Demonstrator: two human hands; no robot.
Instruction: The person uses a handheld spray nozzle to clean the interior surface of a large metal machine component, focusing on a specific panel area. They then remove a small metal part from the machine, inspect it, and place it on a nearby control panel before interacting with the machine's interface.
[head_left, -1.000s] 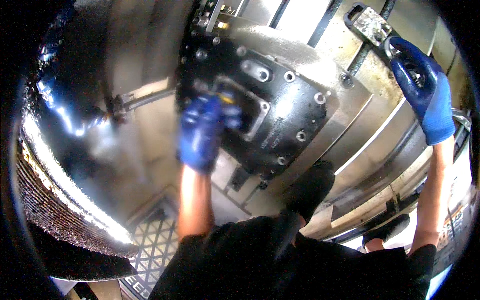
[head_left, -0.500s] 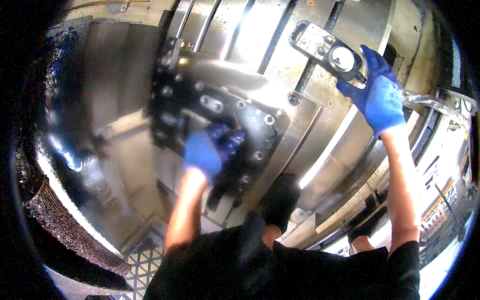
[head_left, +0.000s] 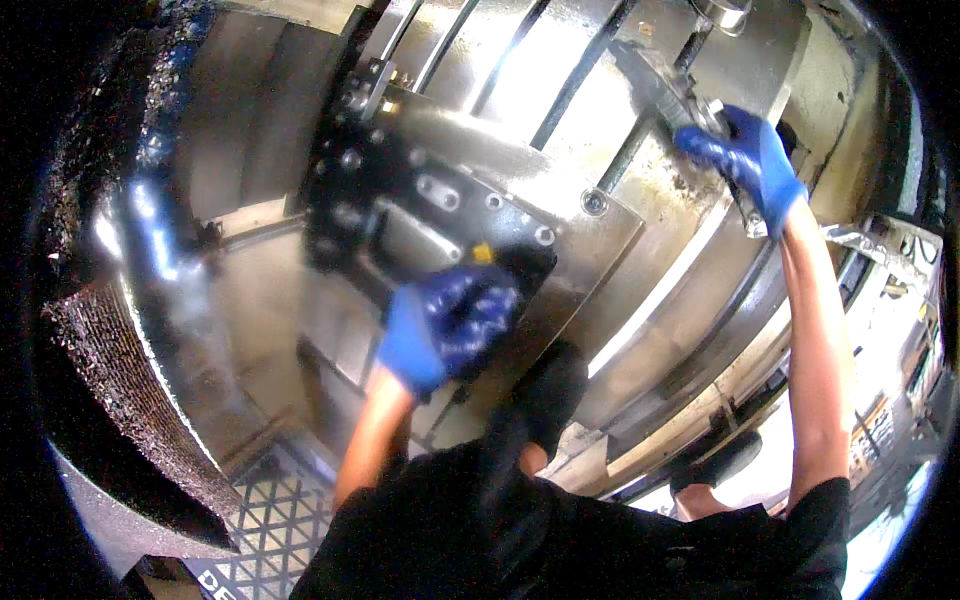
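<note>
My right hand (head_left: 750,165), in a blue glove, grips a handheld control pendant (head_left: 682,103) by its near end. The pendant is tipped on edge, so its dial faces away or is hidden. My left hand (head_left: 460,320), also gloved in blue, is over the near edge of a dark metal fixture plate (head_left: 525,258) with bolts and holes in it. Its fingers are curled and slightly blurred. A small yellow piece (head_left: 483,252) shows just beyond the fingertips; whether they hold it I cannot tell.
The slotted machine table (head_left: 600,115) stretches out beyond the plate. A round metal part (head_left: 727,14) shows at the top edge. Metal chips cover a ribbed guard (head_left: 130,370) at the left. A triangle-patterned grate (head_left: 275,525) lies low left. A foil-like wrapped cable (head_left: 850,238) runs right.
My right hand, earlier spread at the pendant's end, has closed round it and tipped it up on edge. My left hand has moved nearer and slightly right; the yellow piece now shows.
</note>
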